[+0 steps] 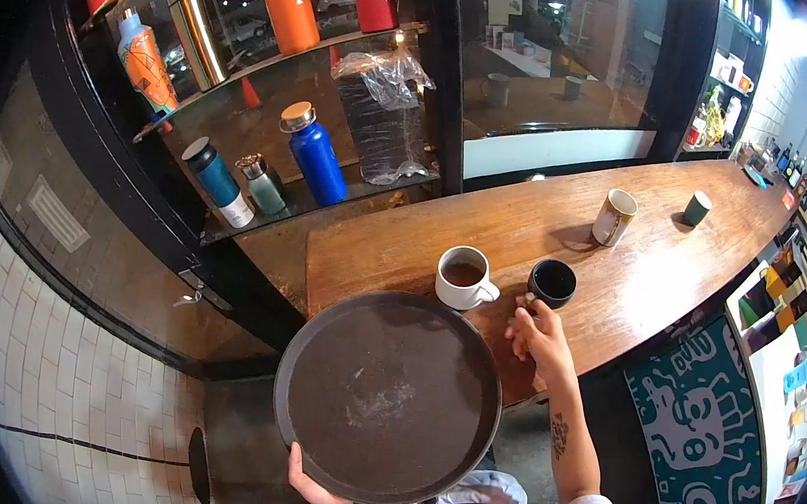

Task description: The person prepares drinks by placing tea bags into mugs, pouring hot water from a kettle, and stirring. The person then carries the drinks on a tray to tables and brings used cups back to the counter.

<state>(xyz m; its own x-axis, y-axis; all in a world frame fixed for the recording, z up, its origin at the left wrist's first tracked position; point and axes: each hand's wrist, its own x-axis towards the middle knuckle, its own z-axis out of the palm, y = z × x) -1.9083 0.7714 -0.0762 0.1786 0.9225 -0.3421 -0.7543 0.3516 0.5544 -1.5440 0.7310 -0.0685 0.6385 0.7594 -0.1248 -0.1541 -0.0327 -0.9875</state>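
Note:
My left hand (317, 496) grips the near left rim of a round dark brown serving tray (386, 395), its thumb on the edge and its other fingers hidden beneath. The tray carries only a whitish smear. My right hand (542, 341) is closed at the near side of a black mug (552, 282), thumb and index finger pinched where its handle is. Whether that mug rests on the wood or is slightly raised, I cannot tell. Left of it stands a white mug (463, 281) with brown liquid inside, just beyond the tray's far rim.
Farther along the wooden counter (406, 228) stand a tall patterned mug (615, 219) and a small dark green cup (697, 209). Shelves at the left hold several bottles, including a blue one (317, 160). A black window frame (452, 83) borders the counter.

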